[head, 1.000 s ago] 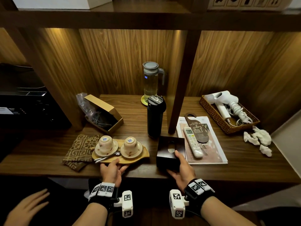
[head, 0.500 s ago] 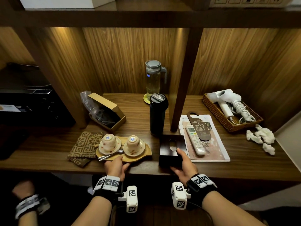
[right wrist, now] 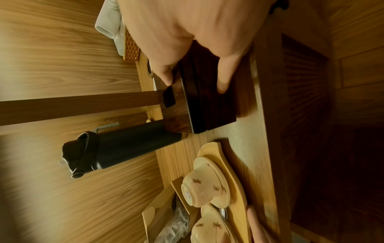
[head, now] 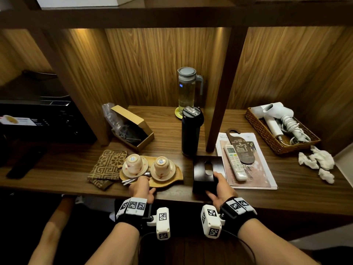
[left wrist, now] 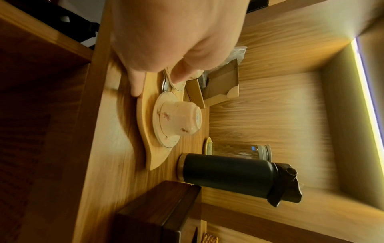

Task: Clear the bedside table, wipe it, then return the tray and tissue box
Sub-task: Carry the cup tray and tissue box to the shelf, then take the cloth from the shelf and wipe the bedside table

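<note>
Pretty dim, warm light from a strip under the shelf (head: 133, 18); corners go dark, edges bend fisheye-style, both wrist views are motion-blurred.

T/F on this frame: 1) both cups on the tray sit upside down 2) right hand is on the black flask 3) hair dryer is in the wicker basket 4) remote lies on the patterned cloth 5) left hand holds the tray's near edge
1) Both cups on the tray are upside down: true.
2) False: the right hand grips the dark tissue box; the black flask stands untouched.
3) Hair dryer lies in the wicker basket: true.
4) False: the remote lies on the menu sheet.
5) Left hand holds the tray's near edge: true.
</note>
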{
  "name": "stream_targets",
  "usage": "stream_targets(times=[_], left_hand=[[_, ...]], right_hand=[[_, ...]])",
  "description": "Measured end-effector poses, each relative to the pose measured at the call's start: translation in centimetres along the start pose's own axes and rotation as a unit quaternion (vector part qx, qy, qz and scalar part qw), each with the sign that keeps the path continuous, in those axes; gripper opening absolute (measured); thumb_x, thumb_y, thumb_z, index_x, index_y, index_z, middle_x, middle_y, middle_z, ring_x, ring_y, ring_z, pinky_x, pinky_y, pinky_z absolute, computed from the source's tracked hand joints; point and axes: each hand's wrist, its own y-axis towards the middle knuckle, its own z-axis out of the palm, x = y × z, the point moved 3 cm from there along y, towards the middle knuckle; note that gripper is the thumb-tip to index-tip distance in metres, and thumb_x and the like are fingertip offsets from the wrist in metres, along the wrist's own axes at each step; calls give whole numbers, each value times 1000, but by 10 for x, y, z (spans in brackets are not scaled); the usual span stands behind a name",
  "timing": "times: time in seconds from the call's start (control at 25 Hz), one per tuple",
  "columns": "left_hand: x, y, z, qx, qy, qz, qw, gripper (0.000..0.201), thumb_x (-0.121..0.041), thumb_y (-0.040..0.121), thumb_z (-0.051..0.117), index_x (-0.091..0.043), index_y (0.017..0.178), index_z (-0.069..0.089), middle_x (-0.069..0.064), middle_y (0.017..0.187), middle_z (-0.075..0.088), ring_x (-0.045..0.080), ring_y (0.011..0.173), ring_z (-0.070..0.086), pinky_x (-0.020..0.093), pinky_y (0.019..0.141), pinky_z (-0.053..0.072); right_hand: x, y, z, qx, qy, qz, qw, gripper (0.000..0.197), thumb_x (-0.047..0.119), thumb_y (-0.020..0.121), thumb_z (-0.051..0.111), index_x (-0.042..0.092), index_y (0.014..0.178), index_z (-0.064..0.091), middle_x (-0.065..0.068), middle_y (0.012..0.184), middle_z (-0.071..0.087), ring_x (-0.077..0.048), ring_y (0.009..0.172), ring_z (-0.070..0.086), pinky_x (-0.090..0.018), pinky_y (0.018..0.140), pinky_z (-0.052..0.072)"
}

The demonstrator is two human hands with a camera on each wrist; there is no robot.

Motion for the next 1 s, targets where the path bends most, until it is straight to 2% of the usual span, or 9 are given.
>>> stream_targets(times=[0.08,0.2,0.32,0.4,0.48,0.64,0.8,0.88,1.0], left_hand=[[1,2,-1,15,2,-2,1000,44,9,92,58,-1,134,56,22,132,60,33,110,57,55,105,55],[3,0,-7,33,12,-8,999,21,9,93,59,-5,108,59,19,120,61,32,111,58,53,106,55],[-4,4,-28,25,40,5,999,14,3,93,65,4,106,63,20,105,64,30,99,63,48,98,60],[-28,23,-55,-37,121,67,990,18,-12,87,71,-1,101,74,17,105,74,29,87,68,43,89,61],[-71,39,-77,-91,202,156,963,12,-18,87,69,-9,94,75,14,101,76,33,95,69,39,91,55],[-149,86,-87,-127,343,261,893,38,-18,89,74,-6,123,68,23,136,63,41,126,58,42,106,46],[-166,138,-80,-112,532,198,815,86,-56,80,83,-11,146,51,22,154,47,43,144,40,55,118,33],[-170,158,-75,-105,571,177,795,93,-70,73,81,-7,135,57,21,146,57,42,140,46,56,115,35],[-176,175,-64,-49,569,193,798,66,-63,74,86,-1,90,68,24,110,75,42,107,67,50,95,54]], right_hand=[[-2,3,-1,0,-12,7,1000,37,20,86,83,8,117,68,-10,107,71,-22,91,66,-42,65,58],[-3,7,-5,-5,-30,9,999,22,18,87,84,17,105,72,-8,120,74,-21,96,69,-40,60,56],[-2,7,-8,0,-41,17,999,19,15,87,83,16,102,72,-10,131,71,-32,117,68,-41,58,58],[-3,5,-12,9,-56,33,998,17,17,89,82,17,102,71,-13,145,65,-41,129,62,-41,54,63],[-3,1,-19,22,-70,45,996,17,20,91,80,19,106,70,-14,154,57,-43,136,56,-41,52,66],[-2,-24,-36,8,-100,54,993,48,22,84,86,10,124,62,-28,154,53,-43,137,55,-48,50,65],[2,-44,-42,-38,-118,64,990,72,18,69,94,4,129,58,-33,148,54,-45,134,57,-53,45,62],[3,-48,-47,-75,-109,72,989,71,14,75,92,-2,134,56,-33,152,52,-47,132,59,-54,49,63],[-1,-53,-49,-93,-114,65,987,85,10,67,94,-5,141,53,-30,152,52,-50,130,58,-53,61,60]])
